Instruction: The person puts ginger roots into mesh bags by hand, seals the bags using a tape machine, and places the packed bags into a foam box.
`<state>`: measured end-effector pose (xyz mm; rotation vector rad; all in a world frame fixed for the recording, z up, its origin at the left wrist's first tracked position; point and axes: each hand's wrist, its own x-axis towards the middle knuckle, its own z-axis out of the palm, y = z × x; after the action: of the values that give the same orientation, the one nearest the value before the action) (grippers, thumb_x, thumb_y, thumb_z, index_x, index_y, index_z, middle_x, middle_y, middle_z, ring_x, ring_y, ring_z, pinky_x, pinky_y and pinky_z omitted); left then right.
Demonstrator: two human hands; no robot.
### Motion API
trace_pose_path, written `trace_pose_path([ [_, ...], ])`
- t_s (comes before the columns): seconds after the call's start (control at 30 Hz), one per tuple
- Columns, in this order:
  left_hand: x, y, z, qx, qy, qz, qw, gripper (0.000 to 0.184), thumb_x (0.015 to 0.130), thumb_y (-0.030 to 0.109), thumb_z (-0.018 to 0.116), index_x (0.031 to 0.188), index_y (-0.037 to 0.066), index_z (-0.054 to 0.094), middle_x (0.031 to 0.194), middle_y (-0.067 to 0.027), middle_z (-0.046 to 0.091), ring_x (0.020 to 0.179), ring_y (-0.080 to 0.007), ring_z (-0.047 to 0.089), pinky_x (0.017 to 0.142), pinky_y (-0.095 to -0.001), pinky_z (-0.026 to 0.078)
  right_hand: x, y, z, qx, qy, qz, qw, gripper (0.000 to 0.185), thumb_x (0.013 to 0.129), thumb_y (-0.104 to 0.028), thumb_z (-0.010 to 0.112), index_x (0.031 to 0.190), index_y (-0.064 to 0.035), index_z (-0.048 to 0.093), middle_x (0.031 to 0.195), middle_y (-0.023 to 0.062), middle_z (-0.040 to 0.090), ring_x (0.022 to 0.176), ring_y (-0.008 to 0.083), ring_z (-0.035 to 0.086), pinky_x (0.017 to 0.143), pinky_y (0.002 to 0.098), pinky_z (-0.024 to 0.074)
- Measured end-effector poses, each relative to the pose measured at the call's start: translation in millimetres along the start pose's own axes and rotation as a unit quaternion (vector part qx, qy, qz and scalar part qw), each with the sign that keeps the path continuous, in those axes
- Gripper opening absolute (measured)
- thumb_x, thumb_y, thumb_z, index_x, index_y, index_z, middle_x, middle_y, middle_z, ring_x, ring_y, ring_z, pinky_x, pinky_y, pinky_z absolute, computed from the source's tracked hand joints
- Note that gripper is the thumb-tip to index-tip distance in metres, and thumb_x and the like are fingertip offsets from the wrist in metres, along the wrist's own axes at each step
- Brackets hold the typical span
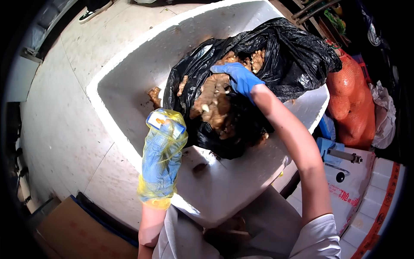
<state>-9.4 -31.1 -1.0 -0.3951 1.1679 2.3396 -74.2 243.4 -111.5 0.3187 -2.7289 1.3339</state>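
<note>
The blue-gloved right hand (239,77) is touching knobbly brown ginger (212,97) inside a crumpled black plastic bag (289,56), its hold being unclear; the left hand (160,149) is wearing yellow mesh netting (151,190), its closure being indistinct.

Left hand (164,144): fingers pretty much hidden by the yellow mesh (157,202)
Ginger (212,101): kinda blurred, partly covered by the right hand (242,79) and black bag (297,56)
Shoe (91,15): leg cut off by top edge
Small carton print (336,188): can't be made out
</note>
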Motion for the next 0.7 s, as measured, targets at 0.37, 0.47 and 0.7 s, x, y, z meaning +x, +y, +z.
trace_pose_path([
  [0.37, 6, -5, -3, -0.048, -0.012, -0.006, 0.999, 0.025, 0.084, 0.019, 0.052, 0.104, 0.004, 0.048, 0.088, -0.0036, 0.052, 0.077, -0.0102, 0.051, 0.066, -0.022, 0.044, -19, -58, 42, 0.032, 0.068, 0.348, 0.934, 0.044, 0.068, -0.023, 0.069, 0.102, -0.0001, 0.054, 0.086, 0.0072, 0.06, 0.076, 0.0136, 0.054, 0.069, 0.0248, 0.0434],
  [0.47, 8, -8, -6, -0.063, -0.039, 0.018, 0.997, 0.025, 0.084, 0.017, 0.053, 0.104, 0.004, 0.047, 0.09, -0.0034, 0.052, 0.076, -0.0089, 0.049, 0.065, -0.0208, 0.042, -33, -83, 27, 0.107, 0.084, 0.279, 0.951, 0.046, 0.068, -0.027, 0.068, 0.104, -0.0009, 0.054, 0.094, 0.016, 0.059, 0.085, 0.0244, 0.057, 0.076, 0.0306, 0.0429],
  [0.7, -43, 63, 13, 0.056, -0.167, 0.038, 0.984, 0.023, 0.08, 0.016, 0.056, 0.099, 0.003, 0.05, 0.091, -0.0052, 0.056, 0.083, -0.0113, 0.054, 0.074, -0.0232, 0.045, -76, -212, -99, 0.384, 0.187, 0.23, 0.874, 0.03, 0.081, -0.017, 0.055, 0.105, 0.001, 0.052, 0.093, 0.0042, 0.058, 0.079, 0.0091, 0.055, 0.067, 0.0197, 0.0448],
])
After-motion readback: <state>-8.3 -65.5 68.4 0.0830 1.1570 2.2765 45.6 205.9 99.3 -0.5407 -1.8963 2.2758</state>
